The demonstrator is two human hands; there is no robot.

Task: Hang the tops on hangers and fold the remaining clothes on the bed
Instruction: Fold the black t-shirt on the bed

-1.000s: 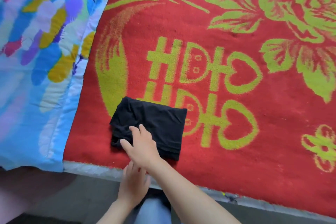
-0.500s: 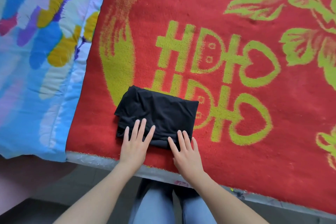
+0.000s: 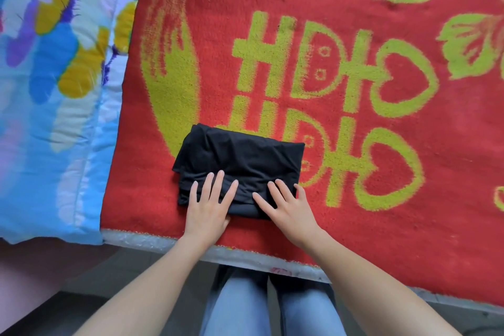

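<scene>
A black garment (image 3: 240, 158), folded into a small rectangle, lies on the red blanket (image 3: 354, 199) near the bed's front edge. My left hand (image 3: 210, 204) rests flat on its near left part, fingers straight and spread. Beside it my right hand (image 3: 286, 204) presses flat on the near right part, fingers also straight. Both hands cover the garment's near edge. No hangers or other clothes are in view.
The red blanket with yellow-green lettering, hearts and flowers covers the bed. A blue quilt (image 3: 49, 90) with coloured patches lies along the left side. The bed's pale front edge (image 3: 245, 256) runs below my hands, with my jeans-clad legs (image 3: 272, 308) under it.
A second ago only my right hand was on the garment, the left below it. Both hands then came to lie side by side and have slid further onto the fabric.
</scene>
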